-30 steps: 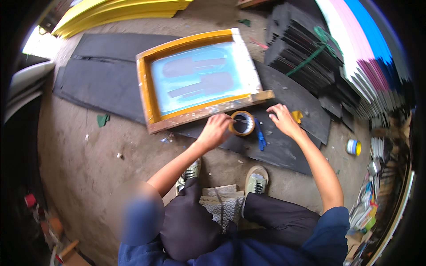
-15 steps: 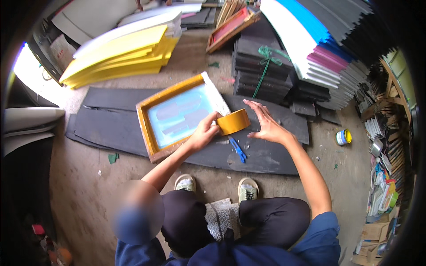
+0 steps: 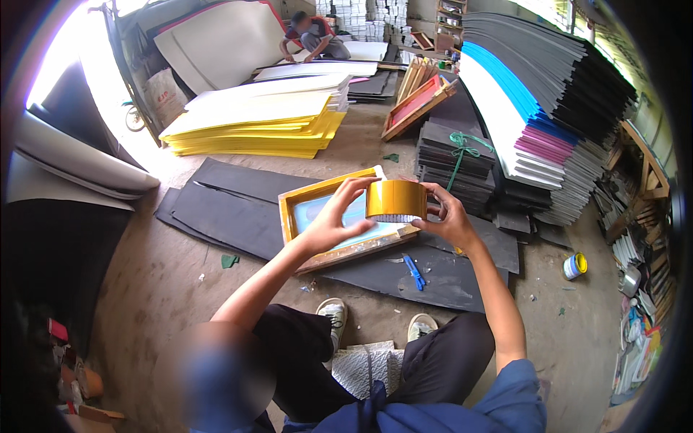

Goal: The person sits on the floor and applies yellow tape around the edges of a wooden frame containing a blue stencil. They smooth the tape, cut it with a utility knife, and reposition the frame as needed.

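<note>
A wide roll of yellow-brown tape point(image 3: 396, 200) is held up in front of me, over a wooden-framed screen point(image 3: 328, 256). My right hand point(image 3: 449, 220) grips the roll at its right side, thumb low and fingers curled at the edge. At the roll's left edge is my left hand point(image 3: 333, 222), thumb and fingers spread wide apart, the fingertips close to or touching the tape. The screen has a pale blue mesh and lies tilted on black foam sheets point(image 3: 238, 206). A blue cutter-like tool point(image 3: 414, 273) rests on the sheets to the right of the frame.
Yellow and white sheets point(image 3: 253, 133) are stacked at the far left. Tall foam stacks point(image 3: 530, 94) and a tied black bundle point(image 3: 444, 155) stand at the right. An open yellow-and-blue can point(image 3: 575, 266) sits on the right floor. Another person point(image 3: 314, 37) crouches at the back.
The tape roll has risen and turned. My right hand has closed on it, while my left hand has opened from its grip. The view has tilted up, bringing the back of the room in.
</note>
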Demonstrator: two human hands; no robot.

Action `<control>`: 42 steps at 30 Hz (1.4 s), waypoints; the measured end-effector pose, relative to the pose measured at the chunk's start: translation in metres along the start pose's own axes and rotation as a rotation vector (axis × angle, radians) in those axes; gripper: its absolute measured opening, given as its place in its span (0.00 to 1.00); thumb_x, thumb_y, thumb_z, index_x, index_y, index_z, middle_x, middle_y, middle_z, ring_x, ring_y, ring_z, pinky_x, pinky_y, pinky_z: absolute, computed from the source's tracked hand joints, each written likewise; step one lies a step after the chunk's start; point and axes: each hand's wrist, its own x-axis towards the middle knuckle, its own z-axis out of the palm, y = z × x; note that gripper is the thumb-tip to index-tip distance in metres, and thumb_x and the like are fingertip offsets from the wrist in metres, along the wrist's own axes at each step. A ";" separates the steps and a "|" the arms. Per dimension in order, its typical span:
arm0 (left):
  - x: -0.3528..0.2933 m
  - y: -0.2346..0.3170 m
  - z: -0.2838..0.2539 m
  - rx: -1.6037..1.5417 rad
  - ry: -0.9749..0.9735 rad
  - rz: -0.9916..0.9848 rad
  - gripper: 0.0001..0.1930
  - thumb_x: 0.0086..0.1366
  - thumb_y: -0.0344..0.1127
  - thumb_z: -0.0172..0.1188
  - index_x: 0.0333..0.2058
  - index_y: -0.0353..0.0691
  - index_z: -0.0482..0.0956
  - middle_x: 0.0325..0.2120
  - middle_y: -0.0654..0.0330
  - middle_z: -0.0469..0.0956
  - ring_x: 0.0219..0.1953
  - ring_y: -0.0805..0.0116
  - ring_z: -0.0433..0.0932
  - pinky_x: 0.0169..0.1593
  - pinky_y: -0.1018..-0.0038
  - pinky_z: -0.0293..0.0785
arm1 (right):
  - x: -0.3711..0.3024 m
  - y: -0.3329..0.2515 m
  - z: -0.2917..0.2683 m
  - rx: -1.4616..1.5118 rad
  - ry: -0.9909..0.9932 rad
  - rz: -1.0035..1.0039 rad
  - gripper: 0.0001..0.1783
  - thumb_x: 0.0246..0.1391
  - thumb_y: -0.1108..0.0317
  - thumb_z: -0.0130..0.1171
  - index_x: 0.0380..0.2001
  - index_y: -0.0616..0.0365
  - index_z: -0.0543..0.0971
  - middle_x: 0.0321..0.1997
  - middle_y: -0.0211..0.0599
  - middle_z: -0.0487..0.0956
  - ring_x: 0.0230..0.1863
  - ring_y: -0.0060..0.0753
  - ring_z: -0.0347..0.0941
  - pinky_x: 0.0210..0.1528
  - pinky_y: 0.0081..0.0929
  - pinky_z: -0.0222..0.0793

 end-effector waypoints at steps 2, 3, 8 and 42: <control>0.001 0.013 0.002 0.256 -0.023 0.043 0.35 0.53 0.39 0.65 0.57 0.39 0.60 0.52 0.51 0.63 0.58 0.57 0.62 0.60 0.65 0.57 | -0.001 -0.001 0.006 -0.012 -0.058 0.009 0.34 0.39 0.71 0.70 0.52 0.61 0.69 0.54 0.39 0.70 0.54 0.31 0.68 0.52 0.32 0.73; -0.001 0.013 0.004 0.305 -0.006 0.073 0.35 0.50 0.40 0.68 0.55 0.40 0.62 0.48 0.51 0.65 0.54 0.55 0.65 0.57 0.66 0.61 | -0.002 -0.005 0.009 -0.031 -0.082 0.015 0.34 0.39 0.71 0.70 0.52 0.61 0.69 0.54 0.39 0.70 0.54 0.31 0.68 0.52 0.32 0.73; -0.004 0.002 0.004 0.353 0.050 0.091 0.31 0.48 0.39 0.69 0.51 0.40 0.68 0.44 0.52 0.69 0.47 0.54 0.71 0.49 0.66 0.68 | -0.004 -0.001 0.015 -0.062 -0.107 0.041 0.35 0.38 0.67 0.71 0.52 0.62 0.69 0.53 0.40 0.71 0.51 0.32 0.71 0.52 0.33 0.73; -0.005 -0.020 0.002 0.358 0.045 0.087 0.07 0.53 0.26 0.62 0.31 0.38 0.74 0.37 0.58 0.72 0.44 0.61 0.73 0.46 0.68 0.70 | -0.015 0.071 0.031 0.480 -0.316 0.462 0.46 0.41 0.67 0.66 0.62 0.63 0.54 0.57 0.44 0.66 0.56 0.32 0.64 0.60 0.30 0.58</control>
